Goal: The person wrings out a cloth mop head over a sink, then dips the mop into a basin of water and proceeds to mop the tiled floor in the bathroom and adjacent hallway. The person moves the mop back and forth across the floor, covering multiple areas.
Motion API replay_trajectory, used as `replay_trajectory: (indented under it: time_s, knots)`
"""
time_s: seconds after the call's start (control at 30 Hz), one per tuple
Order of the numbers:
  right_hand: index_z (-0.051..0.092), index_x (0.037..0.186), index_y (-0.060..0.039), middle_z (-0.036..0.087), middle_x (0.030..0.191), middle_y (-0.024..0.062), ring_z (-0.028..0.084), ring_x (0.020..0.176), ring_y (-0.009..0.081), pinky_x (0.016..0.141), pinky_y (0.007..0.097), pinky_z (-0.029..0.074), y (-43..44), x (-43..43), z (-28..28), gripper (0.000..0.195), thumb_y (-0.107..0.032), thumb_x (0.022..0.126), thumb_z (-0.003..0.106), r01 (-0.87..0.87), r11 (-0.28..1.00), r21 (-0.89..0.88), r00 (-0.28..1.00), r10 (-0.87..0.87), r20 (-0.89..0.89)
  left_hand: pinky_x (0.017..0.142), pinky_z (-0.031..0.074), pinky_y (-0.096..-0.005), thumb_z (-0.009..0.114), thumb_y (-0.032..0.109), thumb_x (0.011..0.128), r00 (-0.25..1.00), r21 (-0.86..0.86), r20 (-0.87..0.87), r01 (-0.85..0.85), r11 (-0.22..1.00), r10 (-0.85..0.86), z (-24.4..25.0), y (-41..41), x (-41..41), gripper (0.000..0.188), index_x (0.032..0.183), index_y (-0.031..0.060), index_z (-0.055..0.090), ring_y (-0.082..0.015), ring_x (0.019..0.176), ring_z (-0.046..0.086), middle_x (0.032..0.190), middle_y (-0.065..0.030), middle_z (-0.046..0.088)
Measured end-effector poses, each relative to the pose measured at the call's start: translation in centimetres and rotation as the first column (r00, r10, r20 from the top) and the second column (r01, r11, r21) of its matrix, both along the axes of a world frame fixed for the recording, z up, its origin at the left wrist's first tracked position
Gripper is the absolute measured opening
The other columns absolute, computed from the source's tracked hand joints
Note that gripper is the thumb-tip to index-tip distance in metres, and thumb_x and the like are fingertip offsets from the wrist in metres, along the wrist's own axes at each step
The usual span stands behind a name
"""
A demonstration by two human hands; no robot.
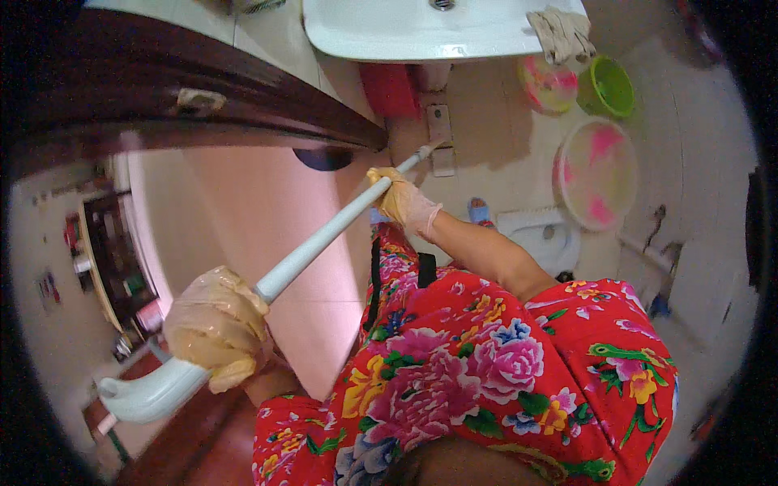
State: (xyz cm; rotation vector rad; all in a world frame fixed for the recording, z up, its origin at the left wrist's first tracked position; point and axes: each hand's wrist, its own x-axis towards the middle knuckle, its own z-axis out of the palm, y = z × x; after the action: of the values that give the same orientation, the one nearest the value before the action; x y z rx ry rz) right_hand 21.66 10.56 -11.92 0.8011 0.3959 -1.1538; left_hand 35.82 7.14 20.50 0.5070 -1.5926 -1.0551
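Observation:
A long pale-blue pole [322, 240] runs slantwise across the view, with a thick curved end piece at the lower left. My left hand [219, 328], in a translucent yellowish glove that looks wet, is closed round it just above that curved end. Farther along, my right hand [398, 197], gloved the same way, grips the pole. The pole's narrow far end [425, 150] points down towards the tiled floor, near a small pale rectangular item [439, 124]; whether it touches the floor I cannot tell.
A white washbasin [419, 51] with a cloth [562, 33] over its rim is at the top. A green bucket [612, 88], pink-and-white basins [598, 176] and a squat toilet [556, 228] lie right. A dark wooden door frame [255, 73] stands left. A red container [389, 91] is under the washbasin.

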Motion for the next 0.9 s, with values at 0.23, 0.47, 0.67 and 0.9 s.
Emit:
replay_trajectory:
  time_s: [0.23, 0.47, 0.67, 0.9]
  knots:
    - [0.055, 0.075, -0.0066, 0.059, 0.07, 0.0053, 0.058, 0.063, 0.0147, 0.057, 0.0253, 0.049, 0.6, 0.8, 3.1, 0.007, -0.013, 0.077, 0.058, 0.12, 0.988, 0.096, 0.958, -0.09, -0.273, 0.043, 0.025, -0.0233, 0.054, 0.025, 0.069, 0.997, 0.035, 0.055, 0.051, 0.998, -0.053, 0.9, -4.3, -2.7, 0.03, 0.053, 0.0154, 0.03, -0.0102, 0.039, 0.025, 0.044, 0.0045, 0.024]
    - [0.052, 0.069, -0.007, 0.055, 0.073, 0.0051, 0.054, 0.072, 0.013, 0.059, 0.0239, 0.045, 7.1, -1.3, -0.8, 0.016, -0.019, 0.08, 0.054, 0.213, 0.963, 0.166, 0.912, -0.135, -0.387, 0.048, 0.027, -0.0263, 0.05, 0.02, 0.068, 0.969, 0.372, -0.023, 0.237, 0.898, -0.246, -2.4, -7.6, -6.9, 0.025, 0.058, 0.0126, 0.029, -0.0107, 0.048, 0.028, 0.051, 0.0011, 0.027]
    - [0.053, 0.074, -0.0068, 0.053, 0.067, 0.0085, 0.05, 0.06, 0.0184, 0.054, 0.031, 0.04, 13.4, -5.2, -0.8, 0.017, -0.022, 0.081, 0.057, -0.116, 0.864, 0.489, 0.246, 0.502, -0.829, 0.051, 0.03, -0.0278, 0.054, 0.016, 0.068, 0.949, 0.628, -0.156, 0.309, 0.714, -0.274, -8.9, -5.7, -10.0, 0.018, 0.06, 0.01, 0.039, -0.012, 0.044, 0.031, 0.05, -0.0004, 0.034]
    - [0.058, 0.064, -0.006, 0.047, 0.05, 0.0121, 0.045, 0.048, 0.0196, 0.048, 0.0352, 0.037, 15.5, -14.5, -4.2, 0.027, -0.026, 0.082, 0.056, -0.264, 0.445, 0.855, -0.681, 0.542, -0.493, 0.078, 0.038, -0.0339, 0.055, 0.02, 0.074, 0.941, 0.703, -0.129, 0.31, 0.641, -0.313, -12.4, -1.2, -10.9, 0.019, 0.067, 0.0096, 0.04, -0.0151, 0.059, 0.038, 0.06, -0.0018, 0.038]
